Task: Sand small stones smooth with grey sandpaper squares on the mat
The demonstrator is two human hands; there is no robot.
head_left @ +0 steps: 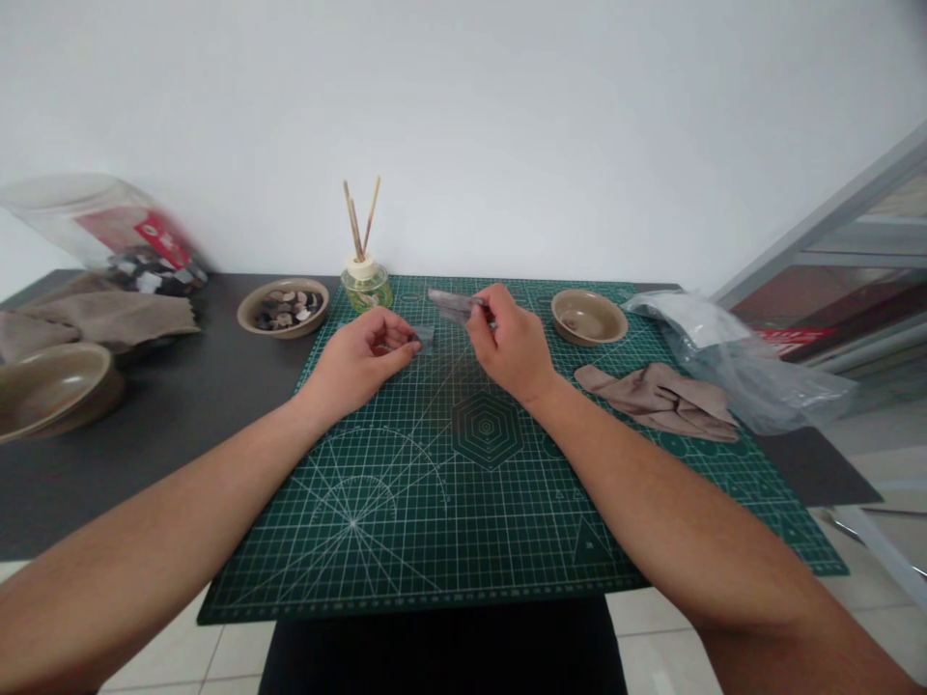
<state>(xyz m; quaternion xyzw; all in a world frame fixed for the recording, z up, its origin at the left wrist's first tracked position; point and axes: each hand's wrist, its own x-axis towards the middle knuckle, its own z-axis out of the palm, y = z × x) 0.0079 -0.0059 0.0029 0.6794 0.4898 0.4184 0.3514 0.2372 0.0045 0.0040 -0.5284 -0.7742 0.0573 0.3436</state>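
My left hand [362, 359] is closed in a pinch at the edge of a small clear plastic piece [426, 339], perhaps a little bag, held low over the green cutting mat [406, 463]. Opposite it, my right hand [513, 346] pinches a thin, flat greyish piece [452, 304] between thumb and fingers. That piece is blurred, so I cannot tell whether it is cloth or a filled bag. The two held things are close together but apart. A shallow brown bowl [590, 319] with a small item inside stands to the right of my right hand.
Left of the mat, a brown bowl [282, 311] holds round dark and tan pieces. A reed diffuser [366, 280] stands by the wall. At right lie a crumpled brown cloth [662, 401] and a clear plastic bag [753, 367]. Another bowl [62, 391], cloth [108, 319] and a tipped jar [94, 217] are far left.
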